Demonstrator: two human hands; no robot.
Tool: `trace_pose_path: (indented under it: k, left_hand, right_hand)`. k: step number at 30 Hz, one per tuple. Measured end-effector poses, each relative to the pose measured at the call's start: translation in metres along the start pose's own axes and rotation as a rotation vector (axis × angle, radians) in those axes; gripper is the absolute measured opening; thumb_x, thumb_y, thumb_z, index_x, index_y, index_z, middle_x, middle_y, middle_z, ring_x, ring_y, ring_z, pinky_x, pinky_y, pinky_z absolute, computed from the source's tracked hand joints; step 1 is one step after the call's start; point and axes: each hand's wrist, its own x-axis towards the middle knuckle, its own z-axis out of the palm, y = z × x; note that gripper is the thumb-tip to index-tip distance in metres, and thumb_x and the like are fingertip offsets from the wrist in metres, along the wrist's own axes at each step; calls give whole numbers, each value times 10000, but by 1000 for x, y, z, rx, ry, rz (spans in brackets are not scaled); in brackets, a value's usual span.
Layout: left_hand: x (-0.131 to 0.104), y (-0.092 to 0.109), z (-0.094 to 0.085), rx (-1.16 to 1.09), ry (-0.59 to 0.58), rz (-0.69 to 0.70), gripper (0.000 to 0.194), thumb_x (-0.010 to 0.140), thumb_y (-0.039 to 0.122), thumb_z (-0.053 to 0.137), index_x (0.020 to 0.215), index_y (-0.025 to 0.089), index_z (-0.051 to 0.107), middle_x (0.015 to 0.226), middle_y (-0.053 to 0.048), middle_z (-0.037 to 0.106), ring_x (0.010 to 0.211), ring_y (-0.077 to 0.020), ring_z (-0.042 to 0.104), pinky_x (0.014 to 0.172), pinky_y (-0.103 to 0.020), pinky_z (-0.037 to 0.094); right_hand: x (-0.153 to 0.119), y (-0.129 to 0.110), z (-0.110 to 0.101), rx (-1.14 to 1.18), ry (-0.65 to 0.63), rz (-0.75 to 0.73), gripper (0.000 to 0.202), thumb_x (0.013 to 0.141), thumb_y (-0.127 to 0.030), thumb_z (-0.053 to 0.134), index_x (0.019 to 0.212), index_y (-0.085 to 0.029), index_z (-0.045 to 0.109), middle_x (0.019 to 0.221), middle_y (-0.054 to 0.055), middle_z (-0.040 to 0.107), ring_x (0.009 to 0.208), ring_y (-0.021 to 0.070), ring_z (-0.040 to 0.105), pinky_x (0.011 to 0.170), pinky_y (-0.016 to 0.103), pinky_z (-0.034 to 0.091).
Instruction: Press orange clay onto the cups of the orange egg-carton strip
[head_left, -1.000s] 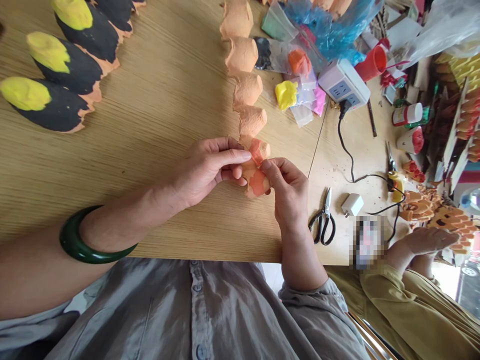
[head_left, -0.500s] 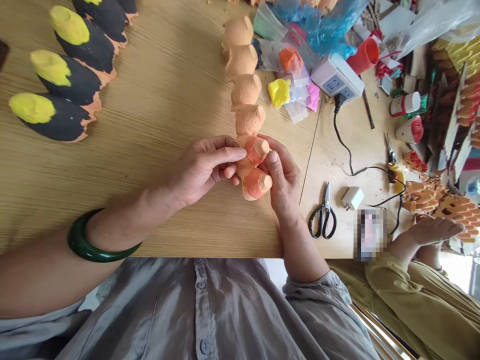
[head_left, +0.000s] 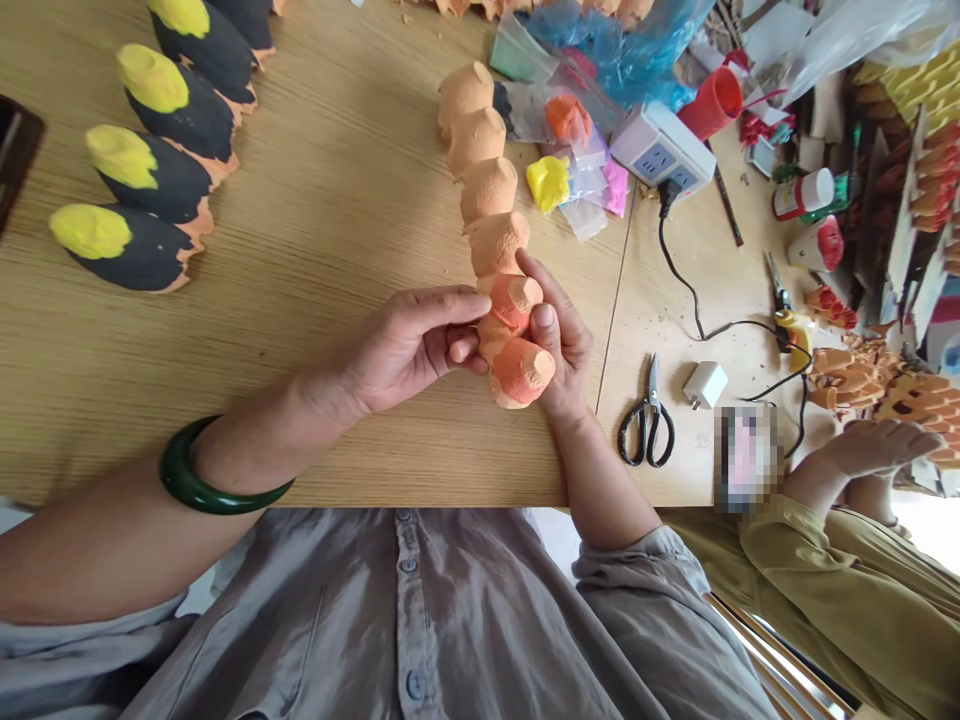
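Observation:
A peach-coloured egg-carton strip (head_left: 491, 185) with a row of cups runs away from me over the table. Orange clay (head_left: 514, 368) is spread around the nearest two cups, leaving their peach tips bare. My left hand (head_left: 409, 345) pinches the strip's left side, its thumb pressed to the orange clay on the second cup. On the other side my right hand (head_left: 566, 345) grips the strip, thumb beside that cup's tip and index finger stretched along the third. The fingers beneath the strip are partly hidden.
At upper left lies another carton strip (head_left: 169, 175) covered in black and yellow. Right of the held strip are yellow clay (head_left: 549, 183), orange clay (head_left: 568, 120), a power strip (head_left: 664, 150), scissors (head_left: 647, 420) and a white plug adapter (head_left: 705, 385). A co-worker's hand (head_left: 874, 450) rests far right.
The whole view has shifted slightly. The strip's near end has tilted a little to the right, and my right index finger now lies further up along it. Both hands keep their hold.

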Motion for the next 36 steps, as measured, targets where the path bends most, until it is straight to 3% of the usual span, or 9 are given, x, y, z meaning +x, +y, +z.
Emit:
trace_pose_path:
  k: [3,7,13,18,24,28,36]
  left_hand:
    - [-1,-2,-1,16,23,4,367,757,354,1153,775,181,829,632,42,551,615,-73,415,575,-193,507]
    - [-2,-5,-1,102,56,96,383,797,318,1121,690,187,777,616,44,543,623,-69,436,596,-208,443]
    - [-1,-8,-4,265,130,226,241,767,288,1086,808,198,866,718,19,712,594,-75,535,579,-226,451]
    - [1,-10,-4,282,134,207,227,773,275,1058,843,195,857,782,0,751,625,-90,599,594,-212,485]
    - [3,-3,-6,191,43,92,207,799,303,1005,802,183,835,700,9,667,623,-92,581,604,-189,517]
    - [3,3,-11,193,-4,58,170,781,247,1005,897,183,900,809,-10,761,652,-89,623,633,-179,571]
    - [5,1,-11,245,54,78,222,685,220,1082,768,176,881,727,-1,731,576,-52,566,541,-154,504]
  right_hand:
    - [1,2,1,44,-24,51,592,1199,-760,530,1596,-390,768,1484,62,850,1371,281,832,1220,458,704]
    - [3,3,3,108,-13,1,523,1173,-750,601,1498,-400,816,1463,47,858,1372,291,828,1235,489,692]
    - [2,0,4,86,13,55,528,1145,-743,644,1459,-358,820,1371,62,869,1326,286,828,1246,479,680]
    - [2,1,6,110,14,40,511,1148,-727,648,1452,-356,822,1367,70,870,1338,304,827,1260,507,676]
    - [3,-4,4,74,23,43,550,1171,-766,563,1464,-370,808,1446,58,846,1397,296,816,1255,500,674]
    - [4,-9,1,79,23,1,556,1166,-764,596,1450,-343,824,1487,57,853,1425,287,802,1298,497,639]
    - [1,-13,3,58,20,-38,516,1189,-744,595,1429,-365,851,1493,26,868,1400,262,806,1265,487,657]
